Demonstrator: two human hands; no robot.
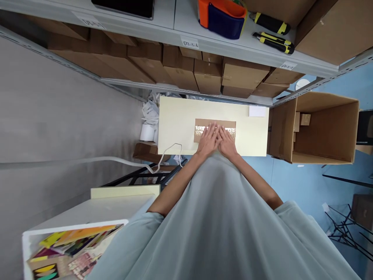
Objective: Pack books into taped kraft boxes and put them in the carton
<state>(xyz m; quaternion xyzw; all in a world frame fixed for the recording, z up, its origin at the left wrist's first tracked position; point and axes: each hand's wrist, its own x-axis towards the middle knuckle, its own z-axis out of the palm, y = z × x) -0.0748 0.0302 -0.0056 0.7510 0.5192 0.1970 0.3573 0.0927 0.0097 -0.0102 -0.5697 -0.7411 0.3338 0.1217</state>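
Note:
A small brown cardboard box (215, 122) with a strip of shiny clear tape across its top lies on the cream table (177, 120). My left hand (208, 140) rests flat on the box's middle, fingers stretched over the tape. Close beside it on the right, my right hand (226, 143) also lies on the box with its fingers extended, the two hands nearly touching. Neither hand grips anything. The part of the box under my palms is hidden. A white paper slip (257, 111) lies at the table's back right.
Above the table's far side stands a metal shelf (163, 27) with cardboard boxes, cutters (275, 42) and an orange-and-blue tape dispenser (223, 19). A large open carton (323, 157) is on the right. A white cable (116, 158) crosses at the left, above a white bin (26, 252).

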